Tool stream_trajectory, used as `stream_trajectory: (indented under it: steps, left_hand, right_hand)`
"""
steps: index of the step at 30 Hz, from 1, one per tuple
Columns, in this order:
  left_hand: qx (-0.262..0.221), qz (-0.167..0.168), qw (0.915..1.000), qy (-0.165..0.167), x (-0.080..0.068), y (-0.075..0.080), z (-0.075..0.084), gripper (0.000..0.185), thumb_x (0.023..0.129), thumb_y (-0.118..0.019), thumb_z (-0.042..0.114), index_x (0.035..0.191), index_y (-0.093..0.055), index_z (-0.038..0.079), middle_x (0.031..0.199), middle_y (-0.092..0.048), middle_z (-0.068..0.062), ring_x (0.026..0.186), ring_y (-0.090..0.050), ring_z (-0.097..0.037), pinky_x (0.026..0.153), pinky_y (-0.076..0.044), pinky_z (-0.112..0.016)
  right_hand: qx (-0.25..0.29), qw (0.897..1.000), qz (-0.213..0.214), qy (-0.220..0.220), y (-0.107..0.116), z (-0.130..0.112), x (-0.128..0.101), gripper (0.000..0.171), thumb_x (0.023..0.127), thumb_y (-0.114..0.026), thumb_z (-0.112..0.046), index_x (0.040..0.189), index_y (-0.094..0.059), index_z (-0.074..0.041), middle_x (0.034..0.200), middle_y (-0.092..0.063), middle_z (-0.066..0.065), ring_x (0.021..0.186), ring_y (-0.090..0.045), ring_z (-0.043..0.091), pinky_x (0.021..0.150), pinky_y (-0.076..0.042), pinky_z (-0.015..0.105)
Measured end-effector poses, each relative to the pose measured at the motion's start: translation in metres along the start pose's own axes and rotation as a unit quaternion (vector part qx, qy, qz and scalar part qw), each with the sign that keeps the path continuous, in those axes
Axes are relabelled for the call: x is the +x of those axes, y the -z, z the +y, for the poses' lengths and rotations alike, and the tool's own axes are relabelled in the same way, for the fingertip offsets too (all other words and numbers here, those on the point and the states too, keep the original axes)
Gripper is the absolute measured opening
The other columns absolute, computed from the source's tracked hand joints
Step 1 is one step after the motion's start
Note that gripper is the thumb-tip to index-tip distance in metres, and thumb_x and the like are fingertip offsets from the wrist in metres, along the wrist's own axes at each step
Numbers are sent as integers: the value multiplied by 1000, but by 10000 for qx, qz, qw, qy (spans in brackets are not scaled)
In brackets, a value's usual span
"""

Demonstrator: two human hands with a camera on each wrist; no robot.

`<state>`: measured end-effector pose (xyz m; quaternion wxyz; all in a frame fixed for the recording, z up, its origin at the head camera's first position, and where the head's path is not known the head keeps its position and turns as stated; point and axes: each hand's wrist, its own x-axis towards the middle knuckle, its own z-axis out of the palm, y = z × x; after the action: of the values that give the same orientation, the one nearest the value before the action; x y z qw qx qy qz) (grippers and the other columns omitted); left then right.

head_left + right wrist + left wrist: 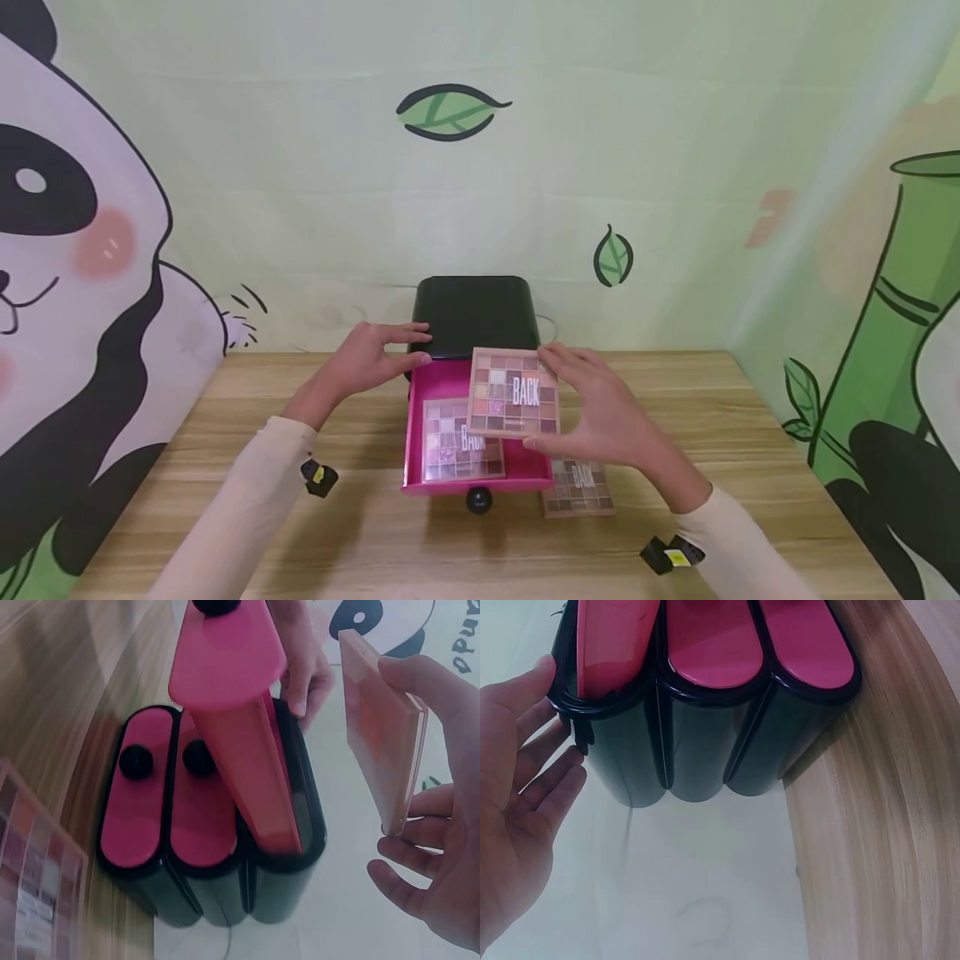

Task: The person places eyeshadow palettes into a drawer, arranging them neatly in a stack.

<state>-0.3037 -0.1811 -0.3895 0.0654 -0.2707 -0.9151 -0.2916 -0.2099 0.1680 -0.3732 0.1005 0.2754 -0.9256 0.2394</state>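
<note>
hands apart — left hand (367,358) outstretched against cabinet (476,315), right hand (603,408) pinching palette (510,392) over drawer (442,377)

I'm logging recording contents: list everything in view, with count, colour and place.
eyeshadow palettes: 3, pinkish beige, one gripped by the right hand, one inside the open top drawer, one on the table
drawer unit: 1, black, on the table
drawers: 3, pink, in the unit, lower two shut
knobs: 3, black, on the drawers
table: 1, light wood-grain, under the unit
backdrop: 1, pale green, printed with pandas, leaves, bamboo, behind the table
wrist cameras: 2, black and yellow, at the cuffs
sleeves: 2, cream, on the forearms
hands: 2, bare, the left hand on the unit's side, the right on a palette
</note>
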Motion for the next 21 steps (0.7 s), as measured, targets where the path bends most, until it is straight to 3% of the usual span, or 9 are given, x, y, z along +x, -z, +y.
stream_trajectory:
  steps: [3, 5, 8, 10, 13, 16, 18, 21]
  left_hand:
    - [25, 4, 10000, -23, 1, -1, -1, 44, 93, -75, 38, 130, -72, 13, 141, -64, -5, 108, -69, -26, 72, -48, -33]
    - [3, -7, 10000, -14, 1, -1, -1, 45, 94, -75, 38, 130, -72, 13, 141, -64, -5, 93, -69, -23, 68, -47, -32]
    - [-2, -12, 10000, 32, 1, 0, 0, 45, 93, -75, 39, 131, -72, 14, 141, -63, -5, 99, -69, -22, 68, -48, -32]
    - [-30, -41, 9999, 98, 1, 0, 0, 46, 93, -75, 39, 132, -71, 14, 142, -63, -4, 94, -69, -21, 68, -48, -32]
    - [-12, -55, 9998, 166, 1, 0, 0, 48, 93, -75, 41, 133, -70, 15, 142, -63, -3, 113, -68, -25, 73, -50, -33]
    - [12, -64, 9997, 222, 1, 1, -1, 50, 93, -75, 42, 134, -69, 15, 141, -64, -3, 118, -66, -24, 75, -51, -34]
    - [43, -58, 9996, 257, 0, 1, 0, 51, 92, -75, 43, 136, -69, 16, 140, -64, -3, 118, -65, -25, 76, -51, -34]
    - [83, -60, 9995, 300, 1, 1, -1, 53, 92, -75, 44, 137, -67, 16, 140, -64, -4, 107, -66, -22, 76, -50, -35]
  right_hand:
    - [119, 9999, -26, 61, -7, -4, 5, 110, 71, -83, -64, 157, -42, -9, 162, -41, 10, 146, -37, 34, 107, -41, 63]
    - [172, 9998, -45, 92, -13, -6, 7, 110, 70, -83, -64, 156, -42, -9, 161, -41, 10, 145, -38, 32, 106, -42, 61]
    - [224, 9997, -70, 99, -21, -8, 11, 109, 70, -82, -65, 156, -44, -10, 161, -42, 10, 144, -39, 31, 104, -46, 58]
    - [199, 9997, -126, 66, -26, -10, 13, 109, 69, -82, -67, 156, -44, -11, 161, -42, 9, 143, -40, 30, 102, -48, 56]
    - [199, 9995, -245, 19, -31, -13, 16, 109, 69, -82, -66, 156, -44, -12, 161, -42, 9, 143, -40, 31, 98, -52, 53]
    - [198, 9990, -404, 23, -34, -16, 19, 109, 69, -82, -65, 156, -43, -12, 161, -41, 8, 143, -39, 30, 97, -53, 51]
    - [174, 9986, -486, 79, -37, -18, 21, 109, 69, -82, -64, 156, -43, -12, 161, -42, 8, 143, -39, 30, 99, -51, 52]
    - [58, 9980, -600, 190, -40, -21, 23, 109, 70, -81, -65, 156, -43, -10, 160, -43, 8, 143, -39, 29, 104, -48, 54]
